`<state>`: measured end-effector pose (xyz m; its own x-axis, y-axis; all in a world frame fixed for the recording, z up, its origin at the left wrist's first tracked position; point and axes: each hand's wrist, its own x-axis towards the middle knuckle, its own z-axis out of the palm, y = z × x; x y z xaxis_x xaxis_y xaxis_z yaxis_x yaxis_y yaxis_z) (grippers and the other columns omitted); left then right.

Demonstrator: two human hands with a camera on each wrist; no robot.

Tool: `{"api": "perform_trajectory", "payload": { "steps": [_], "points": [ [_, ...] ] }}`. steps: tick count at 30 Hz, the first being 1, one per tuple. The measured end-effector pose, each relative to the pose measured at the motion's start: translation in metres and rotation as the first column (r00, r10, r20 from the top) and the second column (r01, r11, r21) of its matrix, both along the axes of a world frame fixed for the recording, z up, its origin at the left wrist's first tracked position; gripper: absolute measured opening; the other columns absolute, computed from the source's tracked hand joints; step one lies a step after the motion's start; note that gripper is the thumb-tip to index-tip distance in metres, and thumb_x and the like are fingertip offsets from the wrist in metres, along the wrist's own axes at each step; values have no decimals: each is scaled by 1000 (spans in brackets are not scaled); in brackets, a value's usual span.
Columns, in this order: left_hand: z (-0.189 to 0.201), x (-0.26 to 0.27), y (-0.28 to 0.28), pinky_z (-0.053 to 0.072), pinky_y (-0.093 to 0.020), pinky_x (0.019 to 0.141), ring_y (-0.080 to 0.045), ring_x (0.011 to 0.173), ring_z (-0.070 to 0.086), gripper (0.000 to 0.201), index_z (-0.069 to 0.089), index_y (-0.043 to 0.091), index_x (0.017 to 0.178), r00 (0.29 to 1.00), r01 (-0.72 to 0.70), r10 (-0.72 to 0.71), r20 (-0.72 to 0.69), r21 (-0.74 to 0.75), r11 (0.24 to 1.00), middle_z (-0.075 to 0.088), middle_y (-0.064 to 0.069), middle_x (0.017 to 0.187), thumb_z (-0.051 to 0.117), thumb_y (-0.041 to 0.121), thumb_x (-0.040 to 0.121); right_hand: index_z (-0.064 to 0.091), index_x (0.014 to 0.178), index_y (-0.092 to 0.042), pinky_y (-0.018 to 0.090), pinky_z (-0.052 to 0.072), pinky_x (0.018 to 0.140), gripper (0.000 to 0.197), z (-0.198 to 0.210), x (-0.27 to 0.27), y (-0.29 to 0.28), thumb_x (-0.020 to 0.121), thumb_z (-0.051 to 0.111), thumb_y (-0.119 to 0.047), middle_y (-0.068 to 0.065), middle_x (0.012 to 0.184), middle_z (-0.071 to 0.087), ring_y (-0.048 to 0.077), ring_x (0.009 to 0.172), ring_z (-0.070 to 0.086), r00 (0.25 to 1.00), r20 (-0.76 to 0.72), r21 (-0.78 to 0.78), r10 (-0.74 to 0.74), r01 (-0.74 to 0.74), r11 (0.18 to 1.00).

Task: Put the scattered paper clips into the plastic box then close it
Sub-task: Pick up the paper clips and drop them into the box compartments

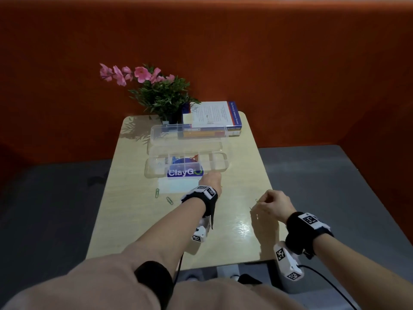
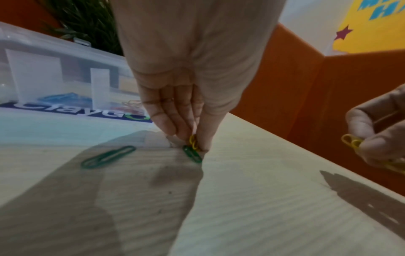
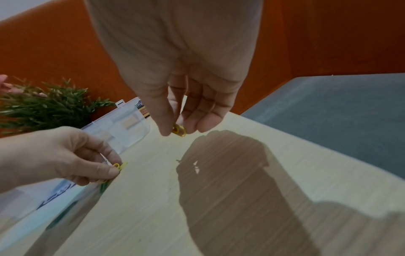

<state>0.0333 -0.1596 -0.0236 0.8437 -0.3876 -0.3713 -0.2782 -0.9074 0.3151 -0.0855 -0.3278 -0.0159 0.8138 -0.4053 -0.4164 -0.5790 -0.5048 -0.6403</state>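
Note:
The clear plastic box (image 1: 220, 167) lies open mid-table with its lid (image 1: 156, 133) folded back; blue and red clips lie in its left compartments. My left hand (image 1: 212, 179) is just in front of the box and pinches yellow paper clips (image 2: 192, 139) against the table, its fingertips touching a green clip (image 2: 192, 155). Another green clip (image 2: 108, 156) lies loose to the left. In the head view two green clips (image 1: 157, 193) (image 1: 169, 200) lie left of that hand. My right hand (image 1: 260, 203) hovers over the table's right side, pinching yellow clips (image 3: 179, 130).
A potted plant with pink flowers (image 1: 161, 95) and stacked books (image 1: 212, 121) stand behind the box at the table's (image 1: 223, 238) far edge. A blue ClayGo label (image 1: 183, 173) and pale paper (image 1: 176, 186) lie under and before the box. Orange walls surround the table.

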Motion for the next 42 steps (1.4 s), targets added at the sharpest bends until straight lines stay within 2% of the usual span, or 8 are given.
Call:
{"api": "perform_trajectory", "payload": {
  "steps": [9,16,21,26,30,34,39,42],
  "points": [
    [-6,1,-5,51,-36,87,-34,112,60,23,60,-3,114,999,34,-33,-18,58,998,60,-20,124,53,-2,92,62,60,-17,31,55,67,14,-3,22,-1,70,69,-10,-1,66,67,18,68,65,998,-4,31,64,-64,997],
    [-6,5,7,54,-39,86,-32,104,62,12,64,5,100,1000,-27,26,-7,-125,992,66,-14,111,57,7,90,58,65,-12,25,46,53,19,6,56,3,77,71,-3,6,61,62,18,57,56,998,53,157,23,-31,987],
    [28,42,17,57,-32,81,-22,89,66,5,66,17,85,930,-343,363,-49,-468,814,73,-6,96,66,12,86,62,84,-11,25,45,54,14,10,68,10,77,69,-3,10,66,60,20,59,53,992,82,283,-100,73,956],
    [42,81,24,60,-34,80,-27,82,69,11,65,17,75,842,-529,499,-208,-503,683,74,-12,94,76,15,79,67,96,-9,17,35,39,15,20,78,24,81,66,-4,7,68,60,15,53,51,995,90,313,-37,7,950],
    [37,88,24,59,-31,74,-23,65,63,6,74,2,85,810,-586,465,-356,-488,647,71,-19,87,69,1,82,65,97,-3,21,42,44,13,30,94,36,84,62,-1,10,65,58,18,52,53,991,107,406,-77,27,913],
    [34,87,32,60,-35,86,-31,95,72,24,72,0,106,807,-591,458,-373,-501,632,71,-18,111,53,-1,92,64,97,-1,20,50,45,12,36,116,51,87,59,1,11,61,56,18,51,53,989,117,413,-92,36,910],
    [37,78,66,52,-24,87,-24,104,67,29,76,10,95,844,-524,479,-240,-558,643,74,-8,108,51,-2,88,66,101,-4,21,53,48,17,34,154,74,86,57,-2,10,63,60,18,52,57,995,86,296,-46,18,955],
    [37,65,95,47,-22,85,-22,100,66,24,75,12,91,865,-476,476,-159,-559,679,75,-6,103,54,2,87,60,121,-4,31,58,69,35,35,174,91,89,47,1,17,87,63,25,71,63,996,89,271,-20,-5,963]
  ]
}}
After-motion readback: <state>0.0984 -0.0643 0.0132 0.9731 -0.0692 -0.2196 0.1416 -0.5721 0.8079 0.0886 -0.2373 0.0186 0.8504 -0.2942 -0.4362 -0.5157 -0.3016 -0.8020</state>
